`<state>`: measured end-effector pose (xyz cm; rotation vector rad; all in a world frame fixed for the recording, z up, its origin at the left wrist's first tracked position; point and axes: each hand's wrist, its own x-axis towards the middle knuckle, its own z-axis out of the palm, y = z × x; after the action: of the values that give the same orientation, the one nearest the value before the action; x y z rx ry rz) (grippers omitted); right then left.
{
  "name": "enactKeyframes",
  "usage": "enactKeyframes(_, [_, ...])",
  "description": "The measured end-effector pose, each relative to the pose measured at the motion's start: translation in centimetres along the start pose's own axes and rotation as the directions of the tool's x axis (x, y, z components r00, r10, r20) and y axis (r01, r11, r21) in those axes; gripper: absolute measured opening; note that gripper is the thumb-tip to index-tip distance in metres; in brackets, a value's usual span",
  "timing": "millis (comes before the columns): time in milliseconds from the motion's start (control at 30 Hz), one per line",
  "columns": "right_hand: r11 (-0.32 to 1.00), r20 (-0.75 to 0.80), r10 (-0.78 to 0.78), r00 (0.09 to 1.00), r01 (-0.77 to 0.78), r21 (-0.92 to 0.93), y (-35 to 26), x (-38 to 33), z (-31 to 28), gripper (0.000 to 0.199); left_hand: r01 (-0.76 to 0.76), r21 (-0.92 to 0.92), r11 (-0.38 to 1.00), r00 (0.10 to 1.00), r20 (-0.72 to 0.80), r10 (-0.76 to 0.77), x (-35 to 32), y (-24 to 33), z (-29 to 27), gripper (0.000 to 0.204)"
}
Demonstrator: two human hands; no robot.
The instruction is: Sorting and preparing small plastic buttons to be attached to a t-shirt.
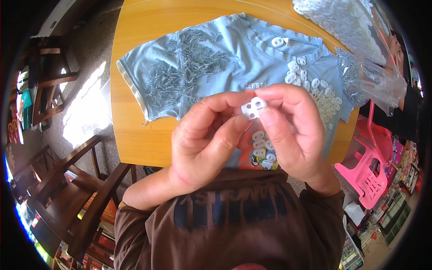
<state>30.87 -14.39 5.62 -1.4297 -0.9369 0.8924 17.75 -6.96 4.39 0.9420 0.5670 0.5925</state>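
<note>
My left hand (198, 141) and my right hand (299, 130) meet over the shirt, thumbs and fingertips pinching together. Between them is a small white plastic cord lock (258, 103) with round holes. It seems made of two parts, one at each hand's fingertips; whether they are joined I cannot tell. Beneath lies a light blue T-shirt (243, 58), spread on the table. Small metal coil springs (180, 74) are heaped on its left side. Loose white two-holed pieces (326, 103) lie on the right side, and several more white pieces (259, 145) sit below my hands.
The yellow wooden table (144, 139) carries a big clear bag of white pieces (337, 22) at far right. Beside it is a plastic bag of springs (348, 69). A pink plastic stool (369, 175) stands right, a dark wooden chair (76, 189) left. Someone's hand (396, 49) shows at far right.
</note>
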Motion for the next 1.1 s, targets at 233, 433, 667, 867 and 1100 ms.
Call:
enactKeyframes(233, [1.000, 0.016, 0.010, 1.000, -0.010, 0.010, -0.2, -0.1, 0.1, 0.016, -0.023, 0.036, 0.999, 0.995, 0.097, 0.019, -0.2, -0.1, -0.8, 0.025])
enactKeyframes(433, [0.994, 0.050, -0.035, 0.998, 0.040, -0.097, -0.2, -0.4, 0.2, 0.017, 0.026, -0.040, 0.999, 0.999, 0.022, -0.025, -0.3, 0.0, -0.4, 0.027])
enactKeyframes(667, [0.930, 0.152, -0.258, 0.954, 0.288, -0.227, 0.1, 0.6, -0.5, 0.028, 0.055, -0.102, 0.993, 0.990, 0.138, -0.041, -0.4, -0.2, -1.3, 0.031])
enactKeyframes(867, [0.851, 0.223, -0.357, 0.907, 0.414, -0.324, -0.1, 0.7, -0.9, 0.033, 0.106, -0.162, 0.981, 0.977, 0.202, -0.072, -0.3, -0.3, -1.4, 0.037])
enactKeyframes(1100, [0.864, 0.220, -0.320, 0.922, 0.379, -0.331, -0.2, 0.4, -0.8, 0.038, 0.123, -0.197, 0.973, 0.974, 0.211, -0.081, -0.3, -0.1, -1.3, 0.038])
